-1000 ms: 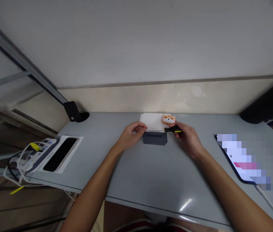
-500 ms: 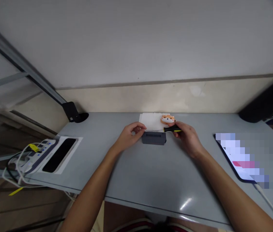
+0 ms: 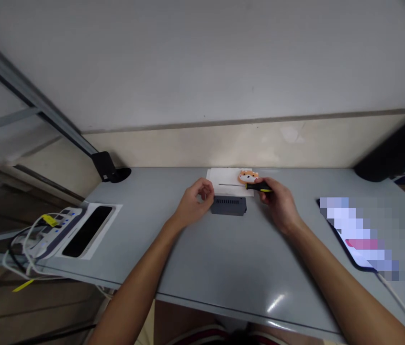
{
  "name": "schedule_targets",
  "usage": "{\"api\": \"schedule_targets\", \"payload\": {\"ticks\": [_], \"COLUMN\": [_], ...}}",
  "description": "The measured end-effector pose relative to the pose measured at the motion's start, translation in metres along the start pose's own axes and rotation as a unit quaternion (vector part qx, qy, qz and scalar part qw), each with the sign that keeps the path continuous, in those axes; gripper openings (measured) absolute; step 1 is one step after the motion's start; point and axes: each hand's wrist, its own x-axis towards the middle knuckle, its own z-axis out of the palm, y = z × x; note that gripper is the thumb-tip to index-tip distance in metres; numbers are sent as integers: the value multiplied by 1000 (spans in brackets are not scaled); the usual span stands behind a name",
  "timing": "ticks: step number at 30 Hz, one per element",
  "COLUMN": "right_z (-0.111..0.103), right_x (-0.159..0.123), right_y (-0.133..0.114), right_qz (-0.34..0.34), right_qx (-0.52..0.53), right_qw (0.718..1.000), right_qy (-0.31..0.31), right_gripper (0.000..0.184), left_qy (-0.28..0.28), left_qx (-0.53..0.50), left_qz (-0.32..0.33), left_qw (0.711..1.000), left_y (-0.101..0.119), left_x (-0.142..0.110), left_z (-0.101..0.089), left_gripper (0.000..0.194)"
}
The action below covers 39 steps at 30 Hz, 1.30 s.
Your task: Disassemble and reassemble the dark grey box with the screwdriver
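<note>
A dark grey slotted box (image 3: 229,206) lies on the desk between my hands. At its left end is my left hand (image 3: 197,201), fingers curled in and thumb and fingertips pressed together. Anything pinched there is too small to make out. My right hand (image 3: 277,201) is closed around the black and yellow handle of a screwdriver (image 3: 258,187). Its thin shaft points left, above some white paper (image 3: 224,176) behind the box, with the tip apart from my left hand. An orange and white animal-face object (image 3: 248,177) sits on the paper, just behind the handle.
On the left, a black phone (image 3: 87,231) rests on white paper beside a power strip (image 3: 57,231) with tangled cables. A black stand (image 3: 107,167) is at the back left. A lit, partly blurred tablet (image 3: 353,239) with a cable lies right. A black cylinder (image 3: 396,148) leans behind it.
The screwdriver tip has lifted up and away from my left hand and the box's back edge. My left fingers have curled in more. The box has stayed in place.
</note>
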Motion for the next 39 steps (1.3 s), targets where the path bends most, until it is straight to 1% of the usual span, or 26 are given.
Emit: {"api": "schedule_targets", "payload": {"ticks": [3, 6, 9, 14, 18, 21, 23, 27, 29, 34, 39], "right_z": [5, 8, 10, 11, 11, 11, 12, 13, 13, 12, 12], "right_x": [-3, -3, -2, -1, -1, -2, -2, -3, -3, -1, -1], "right_y": [1, 7, 17, 26, 26, 26, 25, 24, 24, 27, 29], "right_qz": [4, -26, -47, -110, -101, -95, -91, -91, -93, -100, -105], "right_qx": [-62, -138, -172, -174, -178, -181, -184, -187, -185, -186, -184], "right_qw": [998, 989, 982, 973, 973, 972, 970, 970, 970, 968, 969], "right_qy": [-9, -45, -66, -101, -110, -119, -126, -126, -128, -132, -127], "right_gripper": [41, 52, 57, 53, 52, 51, 51, 51, 50, 55, 53], "left_qy": [14, 22, 24, 35, 34, 26, 12, -30, -41, -35, -53], "left_qx": [10, 20, 14, 12, 26, 41, 52, 62, 60, 45, 41], "left_qz": [-5, -19, -29, -33, -32, -17, -11, -21, -24, -11, -30], "left_qw": [1000, 999, 999, 999, 999, 999, 999, 997, 997, 998, 997], "left_y": [1, 2, 3, 3, 3, 2, 2, 2, 2, -2, -4], "left_x": [-1, -1, -2, -2, -3, -2, -2, -1, -1, 0, 0], "left_z": [5, 8, 11, 15, 14, 11, 9, 5, 5, 5, 4], "left_gripper": [5, 4, 3, 3, 3, 4, 4, 8, 10, 11, 13]}}
